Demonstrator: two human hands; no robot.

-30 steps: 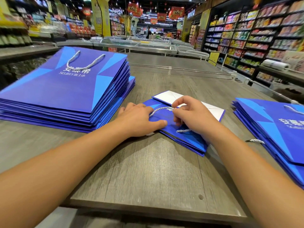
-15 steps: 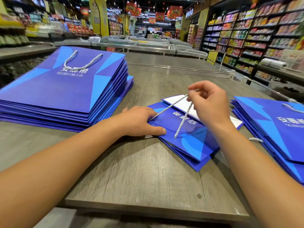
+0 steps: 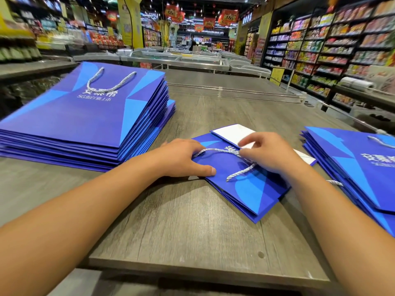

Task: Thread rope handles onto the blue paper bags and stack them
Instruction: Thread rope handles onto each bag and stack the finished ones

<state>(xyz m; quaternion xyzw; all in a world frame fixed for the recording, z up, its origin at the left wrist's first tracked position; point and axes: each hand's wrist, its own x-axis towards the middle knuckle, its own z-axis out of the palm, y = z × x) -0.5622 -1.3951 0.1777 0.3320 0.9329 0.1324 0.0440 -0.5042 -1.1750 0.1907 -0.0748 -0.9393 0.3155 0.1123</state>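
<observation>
Grey wood-grain laminate tabletop (image 3: 192, 227) in foreground. Beyond it, row of glass-topped chest freezers (image 3: 181, 58). Right: tall dark shelving racks (image 3: 333, 45) stocked with colourful packaged goods. Red hanging ceiling banners (image 3: 228, 17) above centre aisle. Yellow pillar (image 3: 130, 24) left of centre. Overhead store lighting, bright.

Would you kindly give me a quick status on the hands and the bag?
Left hand presses blue bag flat on table. Right hand pinches rope handle. Nothing in the way.
</observation>
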